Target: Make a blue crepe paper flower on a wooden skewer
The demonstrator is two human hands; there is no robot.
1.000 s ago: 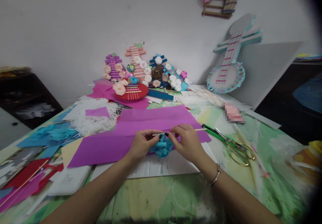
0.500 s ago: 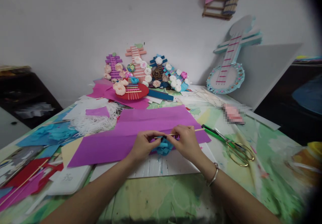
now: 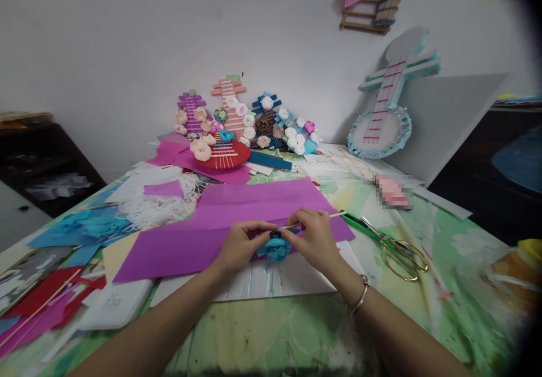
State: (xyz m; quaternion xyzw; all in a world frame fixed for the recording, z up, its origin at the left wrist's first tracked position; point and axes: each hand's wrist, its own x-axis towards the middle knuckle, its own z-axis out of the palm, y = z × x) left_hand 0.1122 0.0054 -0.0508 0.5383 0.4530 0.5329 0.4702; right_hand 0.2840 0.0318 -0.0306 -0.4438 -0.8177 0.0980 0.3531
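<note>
A blue paper flower [image 3: 274, 249] with curled petals is at my fingertips, above a white sheet [image 3: 249, 284] that bears thin lines. My left hand [image 3: 242, 247] is closed, thumb and index finger pinching the flower's top edge, where a dark spot shows. My right hand [image 3: 312, 239] grips a thin wooden stick [image 3: 337, 214]; its near tip lies at the flower's edge, its far end sticks out to the right. Behind both hands, a creased purple paper [image 3: 182, 247] spreads over the table.
Gold-handled scissors [image 3: 404, 258] lie to the right with a green tool [image 3: 359, 226]. White shredded paper [image 3: 146, 205], blue crepe paper [image 3: 88, 223] and a white box-like device [image 3: 118, 303] are on the left. Flower-decorated paper instruments [image 3: 231, 117] lean on the wall.
The stick has tilted, its right end slightly higher. More of the blue flower's rounded petals shows between my hands, which have barely shifted.
</note>
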